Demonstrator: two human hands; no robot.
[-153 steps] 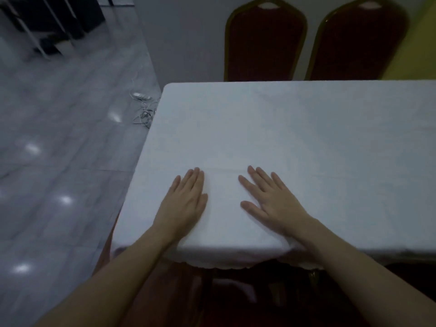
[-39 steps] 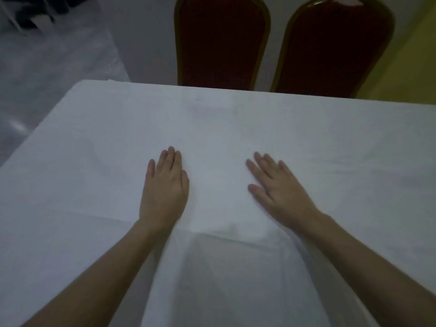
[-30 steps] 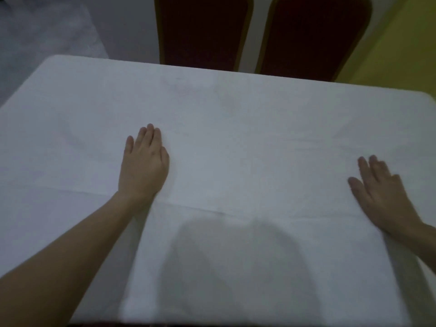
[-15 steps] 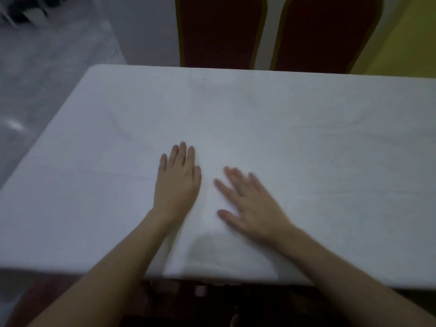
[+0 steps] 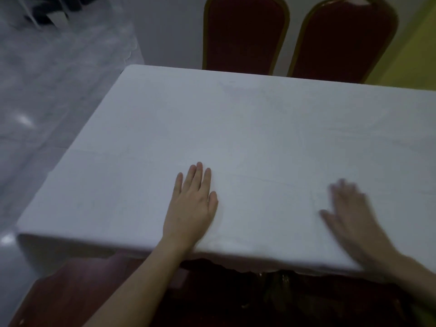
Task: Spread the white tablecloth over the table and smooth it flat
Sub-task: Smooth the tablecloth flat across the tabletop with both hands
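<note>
Since half a second earlier, right hand swept outward, blurred, flat and holding nothing; left hand pressed flat, empty, on tablecloth. Smoothing nearly done.

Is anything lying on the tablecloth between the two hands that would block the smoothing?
Nothing visible: the tablecloth is bare between the left hand, flat on it, and the blurred right hand.
</note>
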